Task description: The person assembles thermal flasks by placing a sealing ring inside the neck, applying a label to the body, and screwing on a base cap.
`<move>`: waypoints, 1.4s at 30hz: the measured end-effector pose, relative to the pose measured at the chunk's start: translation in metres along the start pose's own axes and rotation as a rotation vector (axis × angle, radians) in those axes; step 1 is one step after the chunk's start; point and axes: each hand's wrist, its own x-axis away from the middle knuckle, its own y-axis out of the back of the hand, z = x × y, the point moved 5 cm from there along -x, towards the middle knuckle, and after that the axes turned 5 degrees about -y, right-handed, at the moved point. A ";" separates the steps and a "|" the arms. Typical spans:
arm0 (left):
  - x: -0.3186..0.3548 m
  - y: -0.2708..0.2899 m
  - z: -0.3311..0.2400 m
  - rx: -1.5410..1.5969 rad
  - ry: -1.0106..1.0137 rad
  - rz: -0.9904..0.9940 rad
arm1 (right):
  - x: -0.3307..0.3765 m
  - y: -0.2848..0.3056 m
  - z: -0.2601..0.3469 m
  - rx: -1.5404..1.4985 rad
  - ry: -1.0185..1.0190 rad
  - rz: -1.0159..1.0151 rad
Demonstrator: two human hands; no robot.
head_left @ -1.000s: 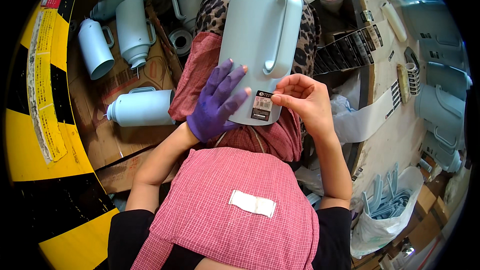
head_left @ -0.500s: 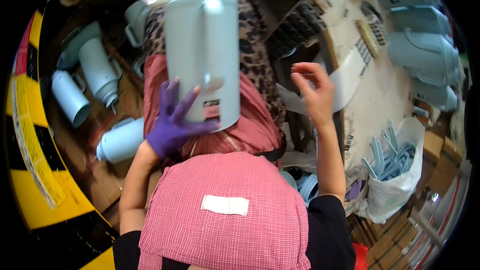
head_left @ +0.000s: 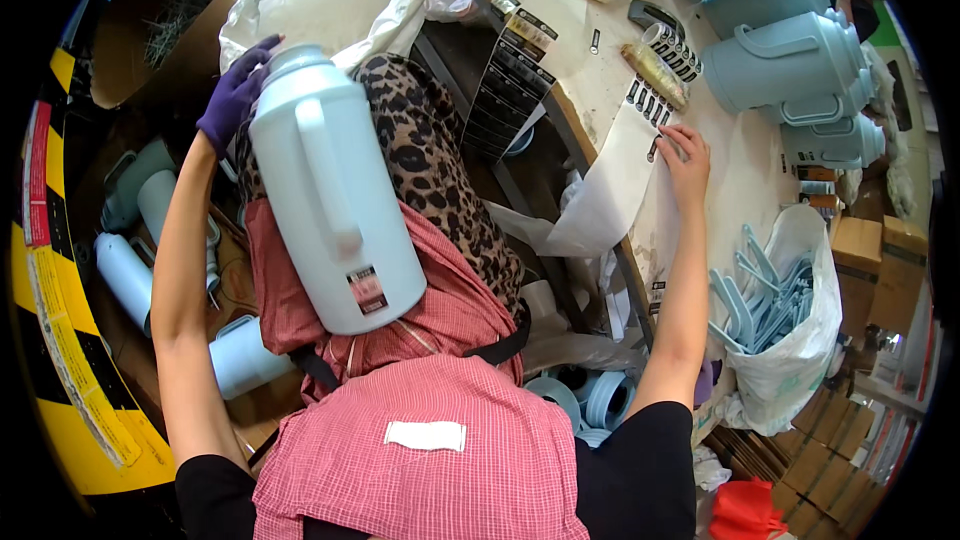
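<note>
The pale blue jug (head_left: 335,195) lies on the person's lap, centre-left of the frame. The gloved left hand (head_left: 235,95) closes its grip around the jug's top. At upper right, the right hand (head_left: 685,155) presses open fingers on the label strip (head_left: 625,165) on the worktop (head_left: 745,165).

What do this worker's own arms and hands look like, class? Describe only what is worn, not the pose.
The left hand wears a purple glove that ends at the wrist. The right hand is bare, with no glove. Both forearms are uncovered, and short black sleeves reach to about the elbows. No watch, ring or bracelet can be made out.
</note>
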 end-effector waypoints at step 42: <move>0.094 -0.092 -0.134 -0.875 -0.123 -0.492 | 0.077 -0.187 0.376 -1.271 -0.366 0.526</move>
